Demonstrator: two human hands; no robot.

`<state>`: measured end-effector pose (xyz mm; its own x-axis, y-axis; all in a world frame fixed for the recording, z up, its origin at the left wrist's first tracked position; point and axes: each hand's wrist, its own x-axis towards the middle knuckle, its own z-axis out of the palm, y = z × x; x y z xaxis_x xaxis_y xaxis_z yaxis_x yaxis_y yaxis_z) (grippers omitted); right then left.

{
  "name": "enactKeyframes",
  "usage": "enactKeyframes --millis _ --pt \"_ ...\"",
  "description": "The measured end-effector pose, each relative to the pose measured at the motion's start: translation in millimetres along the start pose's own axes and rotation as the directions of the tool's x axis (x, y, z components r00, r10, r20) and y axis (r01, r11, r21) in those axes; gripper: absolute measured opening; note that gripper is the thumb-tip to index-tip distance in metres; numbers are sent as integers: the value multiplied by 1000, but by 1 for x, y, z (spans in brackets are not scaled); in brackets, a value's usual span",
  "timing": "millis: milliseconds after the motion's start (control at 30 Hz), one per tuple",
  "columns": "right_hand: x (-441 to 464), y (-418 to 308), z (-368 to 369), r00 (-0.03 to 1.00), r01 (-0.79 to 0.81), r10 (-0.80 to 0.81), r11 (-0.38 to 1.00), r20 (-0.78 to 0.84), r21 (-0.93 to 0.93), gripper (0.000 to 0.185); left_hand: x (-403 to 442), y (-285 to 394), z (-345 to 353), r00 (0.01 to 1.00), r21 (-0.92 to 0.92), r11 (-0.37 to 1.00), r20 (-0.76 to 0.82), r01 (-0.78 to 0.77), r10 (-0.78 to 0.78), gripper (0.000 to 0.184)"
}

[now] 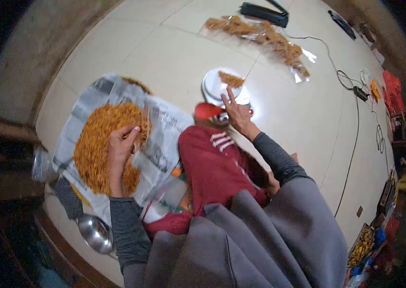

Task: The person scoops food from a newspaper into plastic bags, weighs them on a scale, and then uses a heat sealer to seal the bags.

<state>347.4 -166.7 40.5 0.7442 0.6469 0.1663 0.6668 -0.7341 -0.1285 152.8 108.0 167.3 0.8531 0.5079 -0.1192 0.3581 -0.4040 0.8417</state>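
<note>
A heap of orange-brown crumbly snack (104, 149) lies on newspaper (75, 125) to my left. My left hand (122, 141) is over the heap, thumb and fingers pinched on what looks like a thin clear plastic bag (144, 120), blurred. My right hand (239, 115) reaches to a white kitchen scale (212, 86), two fingers extended toward a small portion of snack (231, 79) on it. A red spoon (206, 111) points left from under this hand, its handle seemingly held by the thumb and lower fingers.
Filled clear snack bags (260, 36) lie at the back beside a black device (265, 13). A cable (330, 55) runs across the tiles on the right. A metal bowl (96, 234) sits at lower left. My red-clad leg (212, 168) is between newspaper and scale.
</note>
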Motion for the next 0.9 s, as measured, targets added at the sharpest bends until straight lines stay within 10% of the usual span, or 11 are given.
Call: enactKeyframes --millis 267,500,700,800,900 --pt "10 63 26 975 155 -153 988 159 -1 34 108 50 131 991 -265 957 32 -120 133 26" --pt "-29 114 -83 980 -96 153 923 -126 372 32 118 17 254 946 -266 954 250 -137 205 36" --pt "10 188 -134 905 -305 345 934 -250 185 28 60 13 167 869 8 888 210 -460 449 54" --pt "43 234 -140 786 -188 292 953 -546 239 25 10 -42 77 956 107 951 -19 -290 294 41" --pt "80 312 -133 727 180 -157 983 -668 -35 28 -67 -97 -4 949 145 989 -314 25 22 30"
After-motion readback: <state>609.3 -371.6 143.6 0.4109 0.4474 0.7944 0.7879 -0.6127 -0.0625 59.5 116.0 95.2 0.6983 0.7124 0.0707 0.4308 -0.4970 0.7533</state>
